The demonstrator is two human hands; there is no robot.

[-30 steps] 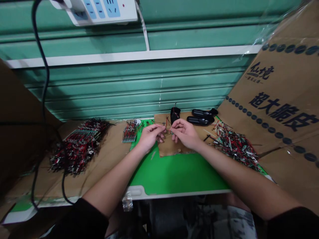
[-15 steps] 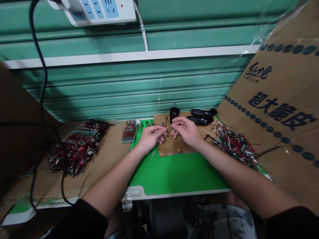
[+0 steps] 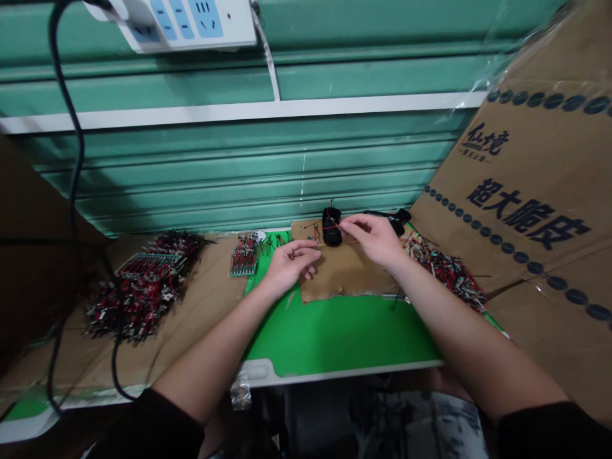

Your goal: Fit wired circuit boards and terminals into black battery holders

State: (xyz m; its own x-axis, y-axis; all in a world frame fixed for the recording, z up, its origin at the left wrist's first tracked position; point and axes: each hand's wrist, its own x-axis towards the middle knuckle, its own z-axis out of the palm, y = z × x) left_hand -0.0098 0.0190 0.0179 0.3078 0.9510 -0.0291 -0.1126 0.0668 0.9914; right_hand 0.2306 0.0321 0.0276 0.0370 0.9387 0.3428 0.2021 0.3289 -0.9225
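My right hand (image 3: 373,239) reaches the small black wired part (image 3: 331,227) on the brown cardboard pad (image 3: 344,274), and its finger and thumb pinch a thin red wire (image 3: 333,227) running from that part. My left hand (image 3: 291,266) rests just left of the pad's middle, fingers loosely curled, with nothing visible in them. Several tiny wired pieces (image 3: 313,234) lie by the black part. Behind my right hand sits a long black object (image 3: 389,218), partly hidden by my fingers.
A heap of red and black wired metal parts (image 3: 143,296) lies on cardboard at left, with a neat row of wired parts (image 3: 245,256) beside it. Another heap (image 3: 444,271) lies at right. A green mat (image 3: 339,335) fills the front, below a power strip (image 3: 184,19) and black cable (image 3: 67,95).
My hands have come apart. The right hand has moved right and forward to the black part, and the left has settled lower on the pad. The long black objects are now mostly hidden.
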